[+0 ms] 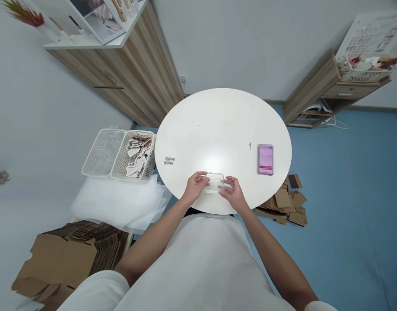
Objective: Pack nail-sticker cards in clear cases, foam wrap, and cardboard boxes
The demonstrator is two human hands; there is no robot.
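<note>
Between my two hands, near the front edge of the white oval table (224,112), is a clear plastic box (214,183). My left hand (196,186) grips its left side with thumb and fingers. On the opposite side my right hand (232,191) holds it, fingers curled round the edge. The box looks see-through, and I cannot make out anything inside it. Farther left on the tabletop lies a small set of colourful nail-like pieces (169,161), too small to tell exactly.
A blurred purple-screened device (265,160) lies at the table's right. Left stand white baskets, one with clear plastic pieces (106,149), one with printed cards (138,157). White sheets (120,203) and folded cardboard (68,255) are lower left; flattened cardboard boxes (284,201) lie on the floor right.
</note>
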